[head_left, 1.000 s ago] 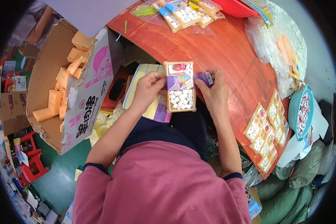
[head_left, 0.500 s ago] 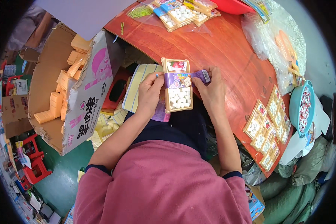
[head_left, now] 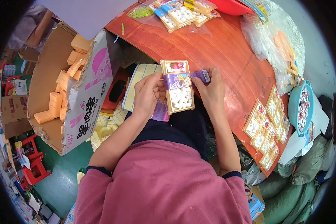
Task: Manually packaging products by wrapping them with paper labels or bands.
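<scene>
The tray (head_left: 181, 111) is a shallow, cream-rimmed rectangular unit positioned above the lap, at the near left edge of the red-brown table (head_left: 239, 71). Its near section contains white pellets (head_left: 181, 99); its far section contains a strawberry-printed sachet (head_left: 176, 67). A purple printed sleeve (head_left: 175, 82) lies across the tray's middle, its loose end projecting beyond the right edge.

Left hand (head_left: 148, 94): closed, fingers curled against the tray's left long edge at sleeve level. The contact beneath the tray is hidden.

Right hand (head_left: 212, 89): closed in a pinch, thumb and fingers on the loose end of the sleeve, just beside the tray's right edge.

Surroundings: purple printed sheets (head_left: 161, 112) lie near the left hand, below the tray, beside a yellow striped cushion (head_left: 138, 84). To the left, an open cardboard carton (head_left: 87, 86) holds orange plastic pieces (head_left: 55, 102). On the table's far side, banded trays (head_left: 183, 14) are piled near a red bowl (head_left: 233, 7). At the table's near right, filled trays (head_left: 260, 142) lie in rows beside a turquoise basin (head_left: 294, 108) of small wrapped sachets (head_left: 304, 108).
</scene>
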### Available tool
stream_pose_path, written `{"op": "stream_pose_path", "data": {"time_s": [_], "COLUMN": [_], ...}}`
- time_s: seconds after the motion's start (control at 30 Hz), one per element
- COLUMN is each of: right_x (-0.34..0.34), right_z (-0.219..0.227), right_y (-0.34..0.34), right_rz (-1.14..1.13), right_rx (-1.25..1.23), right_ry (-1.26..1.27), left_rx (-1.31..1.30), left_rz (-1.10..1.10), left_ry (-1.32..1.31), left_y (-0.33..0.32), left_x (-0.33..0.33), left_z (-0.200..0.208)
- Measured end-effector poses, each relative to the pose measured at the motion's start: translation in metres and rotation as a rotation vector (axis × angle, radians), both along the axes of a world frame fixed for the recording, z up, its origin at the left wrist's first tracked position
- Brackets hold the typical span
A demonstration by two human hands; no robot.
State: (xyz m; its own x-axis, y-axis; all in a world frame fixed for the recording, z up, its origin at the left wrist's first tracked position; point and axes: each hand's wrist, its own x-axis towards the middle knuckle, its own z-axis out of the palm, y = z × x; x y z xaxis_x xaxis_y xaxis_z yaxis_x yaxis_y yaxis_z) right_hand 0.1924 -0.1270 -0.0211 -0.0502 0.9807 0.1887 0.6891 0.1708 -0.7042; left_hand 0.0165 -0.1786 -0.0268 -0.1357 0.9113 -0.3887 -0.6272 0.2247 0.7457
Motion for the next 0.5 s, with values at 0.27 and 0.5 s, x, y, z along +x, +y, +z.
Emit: {"op": "stream_pose_path", "data": {"time_s": [0.27,0.5], "right_x": [-0.001,-0.005], "right_z": [0.004,0.016], "right_y": [0.001,-0.003], "right_rz": [0.014,0.108], "right_rx": [-0.024,-0.561], "right_ry": [0.043,0.929], "left_rx": [0.046,0.086], "left_rz": [-0.131,-0.180], "left_ry": [0.188,-0.314], "left_y": [0.003,0.002], "left_x": [0.000,-0.005], "left_z": [-0.020,-0.026]}}
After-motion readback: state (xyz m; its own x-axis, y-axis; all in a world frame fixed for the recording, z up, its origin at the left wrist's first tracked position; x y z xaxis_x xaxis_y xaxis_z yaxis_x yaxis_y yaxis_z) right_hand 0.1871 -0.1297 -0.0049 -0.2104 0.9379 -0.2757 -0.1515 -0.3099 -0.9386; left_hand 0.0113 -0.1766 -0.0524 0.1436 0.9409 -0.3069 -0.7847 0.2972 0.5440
